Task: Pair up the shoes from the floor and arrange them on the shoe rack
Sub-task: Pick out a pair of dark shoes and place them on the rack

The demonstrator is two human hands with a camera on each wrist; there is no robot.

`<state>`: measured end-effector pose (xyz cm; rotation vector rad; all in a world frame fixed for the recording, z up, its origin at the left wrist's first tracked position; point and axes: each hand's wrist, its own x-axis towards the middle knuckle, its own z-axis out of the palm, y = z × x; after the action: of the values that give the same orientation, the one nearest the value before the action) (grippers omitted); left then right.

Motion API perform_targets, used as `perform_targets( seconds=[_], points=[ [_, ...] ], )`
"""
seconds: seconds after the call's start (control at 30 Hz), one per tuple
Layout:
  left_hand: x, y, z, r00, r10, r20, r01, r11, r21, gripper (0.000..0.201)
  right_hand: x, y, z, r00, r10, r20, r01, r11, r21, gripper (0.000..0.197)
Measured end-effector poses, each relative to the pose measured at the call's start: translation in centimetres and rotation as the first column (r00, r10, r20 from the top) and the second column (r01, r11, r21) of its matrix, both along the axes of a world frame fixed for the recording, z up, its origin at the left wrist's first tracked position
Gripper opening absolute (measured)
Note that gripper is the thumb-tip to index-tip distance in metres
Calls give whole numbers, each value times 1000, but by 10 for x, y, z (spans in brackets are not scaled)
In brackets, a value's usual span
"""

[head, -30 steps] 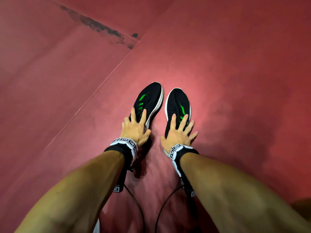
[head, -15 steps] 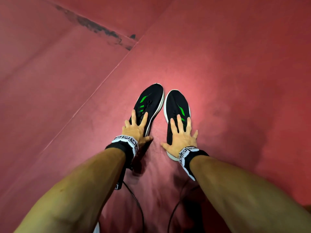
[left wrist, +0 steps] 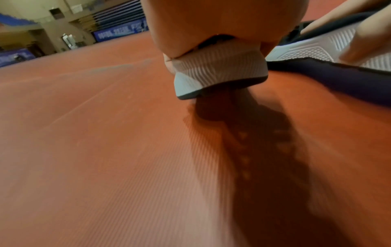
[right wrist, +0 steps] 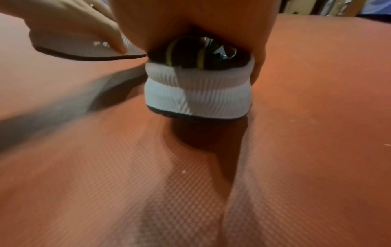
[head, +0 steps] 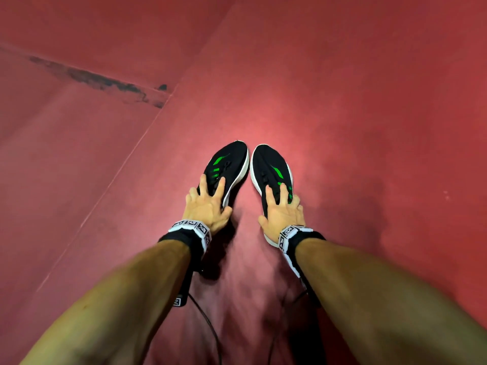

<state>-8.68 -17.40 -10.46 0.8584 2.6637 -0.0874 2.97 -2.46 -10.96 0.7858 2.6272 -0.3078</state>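
Two black shoes with green marks and white soles lie on the red floor, toes close together and heels apart. My left hand (head: pixel 208 204) grips the left shoe (head: pixel 226 164) over its rear half, fingers spread on the top. My right hand (head: pixel 283 212) grips the right shoe (head: pixel 268 164) the same way. In the left wrist view the left shoe's white heel (left wrist: pixel 220 71) hangs just off the floor under my palm. The right wrist view shows the right shoe's heel (right wrist: pixel 198 95) raised too. No shoe rack is in view.
Red matting covers the floor all round, with a seam line (head: pixel 105 201) running diagonally at the left and a dark stain (head: pixel 105 80) along a joint at the upper left. Black cables (head: pixel 208 325) trail from my wrists. Blue banners (left wrist: pixel 120 31) stand far off.
My hands have moved apart, so the shoes' heels have swung outward while the toes stay close. My right hand has slid further over its shoe.
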Motion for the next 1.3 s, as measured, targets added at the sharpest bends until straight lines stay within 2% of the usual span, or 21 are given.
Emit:
perform_targets(
  seconds=[0.27,0.43,0.6,0.8,0.93,1.17,1.3],
  points=[
    [19,100,51,978,-197,-71,200,979,45,73,35,67,45,960,-252,-121,257,966,29,74],
    [47,164,96,955,-268,-124,277,959,58,69,61,109,73,876,-431,-215,433,900,-40,71],
    [74,215,122,929,-344,-136,351,936,30,66,92,141,94,809,-531,-252,527,845,-90,69],
    [100,274,114,891,-441,-112,447,894,38,66,124,187,100,753,-620,-220,610,783,-119,65],
    [125,318,100,835,-545,-74,547,837,13,66,160,210,92,698,-699,-157,686,715,-136,67],
    [174,382,70,656,-755,-11,755,656,2,66,232,231,72,570,-820,-42,814,571,-103,72],
    [196,400,50,582,-813,17,813,582,4,66,251,231,57,488,-872,25,870,484,-99,72]
  ],
)
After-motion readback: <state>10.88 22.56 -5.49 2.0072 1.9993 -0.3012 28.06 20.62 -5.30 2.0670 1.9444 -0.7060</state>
